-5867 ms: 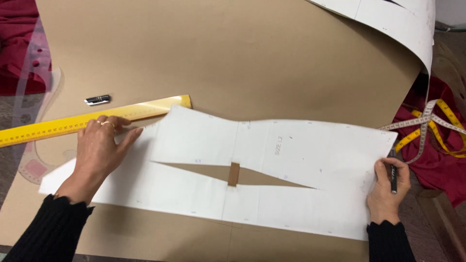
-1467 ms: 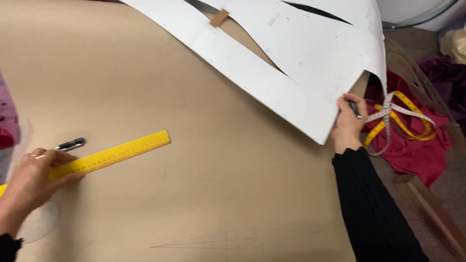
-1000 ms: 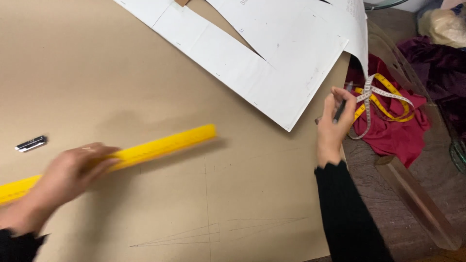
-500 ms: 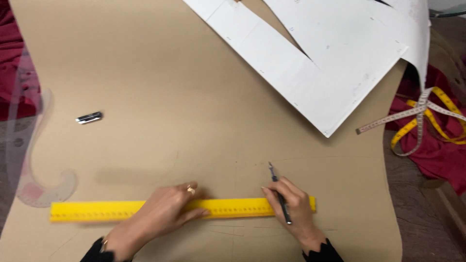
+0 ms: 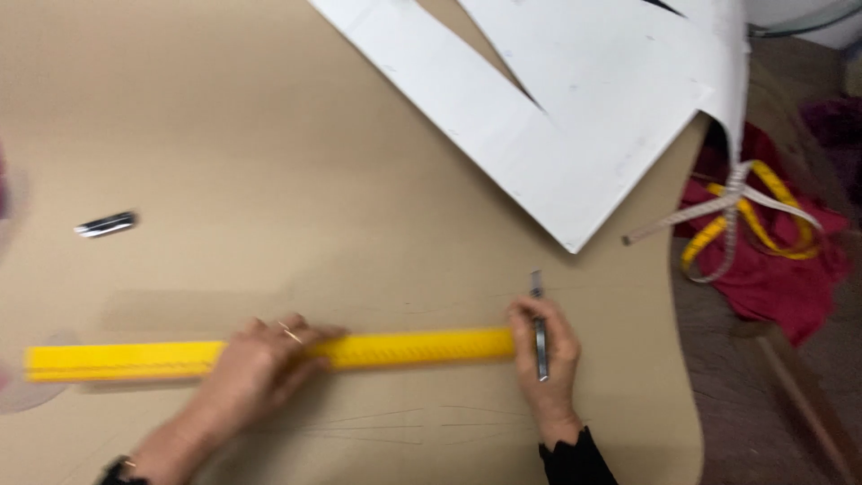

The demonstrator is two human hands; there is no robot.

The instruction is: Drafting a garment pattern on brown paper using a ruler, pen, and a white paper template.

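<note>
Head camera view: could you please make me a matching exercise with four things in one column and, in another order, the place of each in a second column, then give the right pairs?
Things:
1. yellow ruler
2. white paper pattern
3. measuring tape
4. small dark object

Places:
A. on the red cloth, off the sheet's right edge
B. alone at the far left of the brown paper sheet
C. under the left hand, its end at the right hand
D. upper right of the sheet

Pairs: 1-C, 2-D, 3-A, 4-B
</note>
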